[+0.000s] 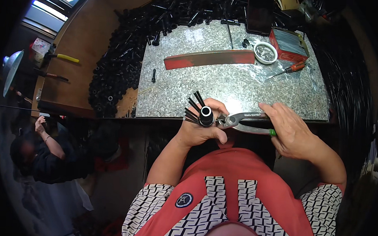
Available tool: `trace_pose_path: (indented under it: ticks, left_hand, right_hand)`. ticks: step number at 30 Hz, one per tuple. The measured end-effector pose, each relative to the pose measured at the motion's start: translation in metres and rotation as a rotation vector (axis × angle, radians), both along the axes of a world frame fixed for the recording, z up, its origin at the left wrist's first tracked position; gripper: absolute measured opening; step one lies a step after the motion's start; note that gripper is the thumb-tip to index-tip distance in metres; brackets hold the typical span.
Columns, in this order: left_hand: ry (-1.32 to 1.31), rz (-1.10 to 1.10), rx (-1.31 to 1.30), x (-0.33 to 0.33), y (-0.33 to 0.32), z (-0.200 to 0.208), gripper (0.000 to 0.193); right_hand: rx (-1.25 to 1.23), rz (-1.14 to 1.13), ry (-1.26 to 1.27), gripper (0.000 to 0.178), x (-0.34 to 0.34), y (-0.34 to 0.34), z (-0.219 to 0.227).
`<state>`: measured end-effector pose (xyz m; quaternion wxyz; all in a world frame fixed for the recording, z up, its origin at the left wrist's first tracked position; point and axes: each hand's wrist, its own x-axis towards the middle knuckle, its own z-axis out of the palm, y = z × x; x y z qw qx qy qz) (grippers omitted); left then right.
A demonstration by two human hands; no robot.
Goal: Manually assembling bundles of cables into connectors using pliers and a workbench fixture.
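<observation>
In front of my body, my left hand [191, 134] is closed around a black tubular part [205, 117] with a white-ringed open end. Several thin black rods [192, 105] fan out from it toward the upper left. My right hand [294, 134] grips the handles of metal pincers [244, 122]; one handle ends in a green tip. The jaws of the pincers meet a small piece right beside the black part, near my left thumb. What exactly the jaws bite is too small to tell. Both hands are at the near edge of a speckled grey board [240, 88].
On the board lie a long red bar [209, 59], a white bowl [266, 52], an orange-handled screwdriver [294, 68] and a small black part [154, 76]. A red box [287, 43] holds thin strips. Black parts [115, 69] pile up behind and left. A co-worker's hand [40, 125] shows far left.
</observation>
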<state>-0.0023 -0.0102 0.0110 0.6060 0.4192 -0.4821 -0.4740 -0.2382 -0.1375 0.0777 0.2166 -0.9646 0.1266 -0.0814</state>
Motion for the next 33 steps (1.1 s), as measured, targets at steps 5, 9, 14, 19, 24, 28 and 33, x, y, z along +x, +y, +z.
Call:
trace_pose_path:
  ticks: [5,9,14,19,24,28,33]
  left_hand:
    - [0.048,0.066,-0.031,0.0,0.001,-0.002,0.075]
    - [0.084,0.118,0.027,-0.002,0.003,-0.004,0.076]
    - [0.114,0.159,0.02,-0.004,0.007,-0.007,0.075]
    - [0.211,0.173,-0.001,-0.005,0.008,-0.011,0.073]
    - [0.106,0.133,-0.068,0.006,0.008,-0.028,0.072]
    - [0.023,0.217,-0.009,0.003,0.011,-0.023,0.065]
    - [-0.091,0.223,-0.052,-0.008,0.018,-0.019,0.07]
  right_hand:
    - [0.286,0.155,0.095,0.061,0.007,-0.008,-0.011]
    - [0.479,0.129,0.155,0.048,0.014,-0.003,-0.02]
    - [0.567,0.046,0.244,0.026,0.026,0.007,-0.025]
    - [0.305,-0.032,0.049,0.022,0.025,0.007,-0.036]
    - [0.113,-0.128,-0.083,0.021,0.022,-0.004,-0.03]
    - [-0.081,-0.312,-0.227,0.013,0.025,-0.042,-0.019]
    - [-0.089,-0.549,-0.016,0.012,0.051,-0.103,-0.008]
